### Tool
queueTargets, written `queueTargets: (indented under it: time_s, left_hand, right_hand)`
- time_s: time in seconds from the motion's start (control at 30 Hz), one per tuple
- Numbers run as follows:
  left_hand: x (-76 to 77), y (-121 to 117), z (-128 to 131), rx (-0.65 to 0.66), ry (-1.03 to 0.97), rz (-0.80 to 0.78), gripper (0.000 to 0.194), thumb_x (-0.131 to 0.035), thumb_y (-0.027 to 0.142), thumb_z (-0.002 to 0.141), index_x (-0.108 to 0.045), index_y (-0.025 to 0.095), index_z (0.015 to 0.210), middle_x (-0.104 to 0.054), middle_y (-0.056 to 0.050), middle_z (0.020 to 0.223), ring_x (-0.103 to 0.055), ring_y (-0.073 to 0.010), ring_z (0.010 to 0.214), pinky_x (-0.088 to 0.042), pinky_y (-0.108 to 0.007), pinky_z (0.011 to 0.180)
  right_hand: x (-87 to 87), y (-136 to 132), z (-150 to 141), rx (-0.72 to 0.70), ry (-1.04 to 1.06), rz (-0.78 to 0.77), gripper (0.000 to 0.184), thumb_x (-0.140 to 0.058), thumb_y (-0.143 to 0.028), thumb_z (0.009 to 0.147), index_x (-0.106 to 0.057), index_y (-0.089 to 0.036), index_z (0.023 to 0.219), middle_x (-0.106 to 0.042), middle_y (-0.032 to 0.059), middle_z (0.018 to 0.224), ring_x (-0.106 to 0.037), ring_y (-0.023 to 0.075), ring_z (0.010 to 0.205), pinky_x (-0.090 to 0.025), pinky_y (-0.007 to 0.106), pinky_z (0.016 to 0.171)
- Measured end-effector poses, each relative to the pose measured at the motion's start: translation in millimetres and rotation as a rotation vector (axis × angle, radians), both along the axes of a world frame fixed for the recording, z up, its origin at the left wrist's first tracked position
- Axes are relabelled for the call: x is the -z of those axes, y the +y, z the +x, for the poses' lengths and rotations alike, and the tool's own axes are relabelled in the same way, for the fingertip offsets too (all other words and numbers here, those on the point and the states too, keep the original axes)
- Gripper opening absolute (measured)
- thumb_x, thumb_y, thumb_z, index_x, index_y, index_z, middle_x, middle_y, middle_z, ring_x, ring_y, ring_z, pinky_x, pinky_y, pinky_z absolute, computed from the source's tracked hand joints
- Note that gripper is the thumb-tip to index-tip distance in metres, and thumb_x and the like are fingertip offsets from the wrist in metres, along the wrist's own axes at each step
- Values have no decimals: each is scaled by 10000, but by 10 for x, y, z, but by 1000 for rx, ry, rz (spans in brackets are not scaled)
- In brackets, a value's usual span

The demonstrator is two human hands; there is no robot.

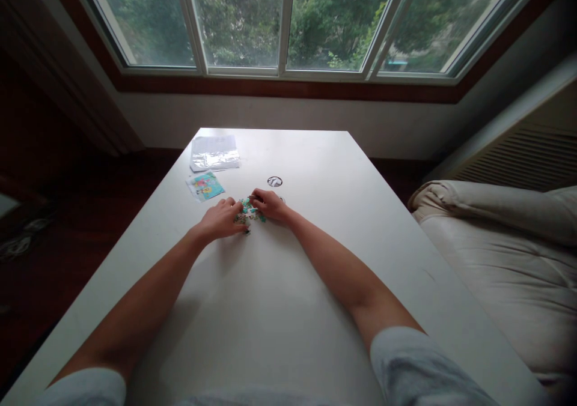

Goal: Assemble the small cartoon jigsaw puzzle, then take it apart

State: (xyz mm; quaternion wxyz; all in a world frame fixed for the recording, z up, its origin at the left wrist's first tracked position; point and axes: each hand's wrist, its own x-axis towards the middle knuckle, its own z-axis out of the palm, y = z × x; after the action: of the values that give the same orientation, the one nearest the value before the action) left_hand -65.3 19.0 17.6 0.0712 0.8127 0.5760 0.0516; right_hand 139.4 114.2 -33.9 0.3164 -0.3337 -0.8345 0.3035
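A small heap of tiny teal, white and brownish pieces (pixel 250 211) lies on the white table (pixel 288 310), too small to make out clearly. My left hand (pixel 220 218) rests at the heap's left side, thumb and fingers spread around its edge. At the right side is my right hand (pixel 269 204), its fingers pinched together over the pieces; what they hold is too small to name. A colourful picture sheet (pixel 208 185), mostly turquoise, lies beyond my left hand. Past my right hand is a round black-and-white disc (pixel 274 181), and another round edge is partly hidden by that hand.
A clear plastic sleeve or bag (pixel 215 154) lies at the table's far left corner. A beige padded seat (pixel 496 262) stands along the right side. Beyond the table are a wall and a window (pixel 283 27) with trees outside.
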Motion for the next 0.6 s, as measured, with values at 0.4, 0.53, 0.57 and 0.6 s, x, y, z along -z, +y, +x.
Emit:
queueTargets:
  time_s: [0.4, 0.53, 0.57, 0.6]
  left_hand:
    - [60, -27, 146, 22, 29, -11, 270, -556, 406, 915, -582, 249, 1133, -641, -111, 1104, -651, -305, 987, -485, -358, 757]
    - [26, -21, 164, 14, 40, -24, 196, -537, 340, 911, -597, 248, 1073, -652, -97, 1060, -659, -279, 938, -484, -345, 753]
    - [25, -20, 166, 3, 43, -22, 187, -527, 335, 915, -598, 248, 1064, -649, -92, 1049, -660, -272, 926, -483, -342, 754]
    - [29, -18, 167, -12, 46, -15, 184, -515, 334, 922, -598, 247, 1062, -645, -91, 1044, -660, -268, 918, -482, -340, 756]
  right_hand:
    - [33, 15, 11, -7, 185, -227, 227, -585, -365, 899, -665, -205, 1039, -687, -24, 749, -608, 101, 613, -451, 205, 610]
    - [26, 20, 0, 19, 214, -240, 221, -592, -376, 889, -669, -195, 988, -669, -24, 736, -620, 105, 610, -466, 210, 602]
    - [24, 24, -2, 19, 223, -250, 225, -593, -382, 887, -669, -193, 981, -668, -22, 740, -622, 107, 612, -470, 213, 602]
    - [21, 29, -4, 17, 234, -263, 230, -594, -389, 885, -667, -191, 975, -668, -20, 743, -621, 108, 610, -474, 216, 601]
